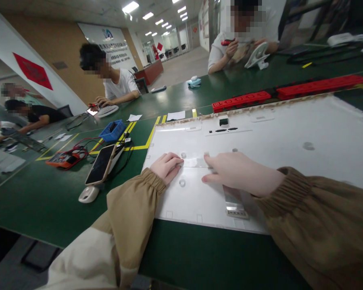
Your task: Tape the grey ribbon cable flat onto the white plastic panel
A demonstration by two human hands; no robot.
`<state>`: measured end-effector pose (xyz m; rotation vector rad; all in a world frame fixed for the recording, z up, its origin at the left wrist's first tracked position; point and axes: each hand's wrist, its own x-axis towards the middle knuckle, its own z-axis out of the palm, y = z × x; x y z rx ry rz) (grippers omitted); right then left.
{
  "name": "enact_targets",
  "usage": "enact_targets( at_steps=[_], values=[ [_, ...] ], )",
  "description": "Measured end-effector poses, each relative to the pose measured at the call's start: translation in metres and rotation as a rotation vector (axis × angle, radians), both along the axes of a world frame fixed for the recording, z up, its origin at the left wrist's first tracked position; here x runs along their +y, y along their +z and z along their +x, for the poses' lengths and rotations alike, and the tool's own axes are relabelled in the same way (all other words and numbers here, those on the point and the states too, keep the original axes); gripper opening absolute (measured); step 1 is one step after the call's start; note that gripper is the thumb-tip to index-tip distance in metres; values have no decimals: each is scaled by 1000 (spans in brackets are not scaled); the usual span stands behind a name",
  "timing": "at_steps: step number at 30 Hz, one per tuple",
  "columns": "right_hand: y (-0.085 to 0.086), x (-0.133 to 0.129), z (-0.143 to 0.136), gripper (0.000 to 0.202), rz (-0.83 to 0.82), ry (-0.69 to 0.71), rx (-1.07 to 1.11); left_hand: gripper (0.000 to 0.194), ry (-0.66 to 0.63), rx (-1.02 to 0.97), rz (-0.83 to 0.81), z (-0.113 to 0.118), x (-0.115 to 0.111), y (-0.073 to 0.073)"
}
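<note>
A large white plastic panel (278,141) lies flat on the table under both hands. My left hand (168,166) rests on it with fingers stretched out, the tips at the left end of a thin, shiny flat strip (194,162) that looks like a ribbon cable. At the strip's right end, my right hand (234,168) presses a fingertip down, its thumb held apart below. A silver flat cable (233,198) comes out from under the right hand toward the near edge and ends in a pale connector (236,214). The part beneath the right hand is hidden.
Left of the panel are a phone (101,164), a white mouse (88,194), a blue bin (112,131) and an orange multimeter (63,159) with leads. Red strips (242,101) lie along the far edge. Co-workers sit across the green table (48,213).
</note>
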<state>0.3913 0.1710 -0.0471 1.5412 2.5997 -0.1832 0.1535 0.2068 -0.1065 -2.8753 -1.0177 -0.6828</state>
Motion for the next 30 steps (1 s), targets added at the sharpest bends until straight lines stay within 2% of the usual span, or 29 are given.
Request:
enact_targets(
  at_steps=[4, 8, 12, 17, 21, 23, 26, 30],
  values=[
    [2, 13, 9, 47, -103, -60, 44, 21, 7, -9, -4, 0, 1, -2],
    [-5, 19, 18, 50, -94, -102, 156, 20, 3, -8, 1, 1, 3, -4],
    [-9, 18, 16, 50, -80, -143, 197, 18, 38, -8, 27, 3, 4, -4],
    [-12, 18, 14, 44, -76, -218, 268, 20, 129, -1, 0, 30, -12, -2],
    [-20, 22, 23, 40, -60, -115, 396, 42, 22, -27, -66, 70, -30, -6],
    [-24, 23, 28, 38, -46, -65, 441, 51, 10, -48, -94, 85, -34, -10],
    [-29, 25, 33, 39, -17, -36, 501, 51, 38, -77, -112, 96, -35, -13],
    [-31, 23, 36, 39, -23, 27, 540, 43, 70, -44, -87, 96, -36, -8]
  ],
)
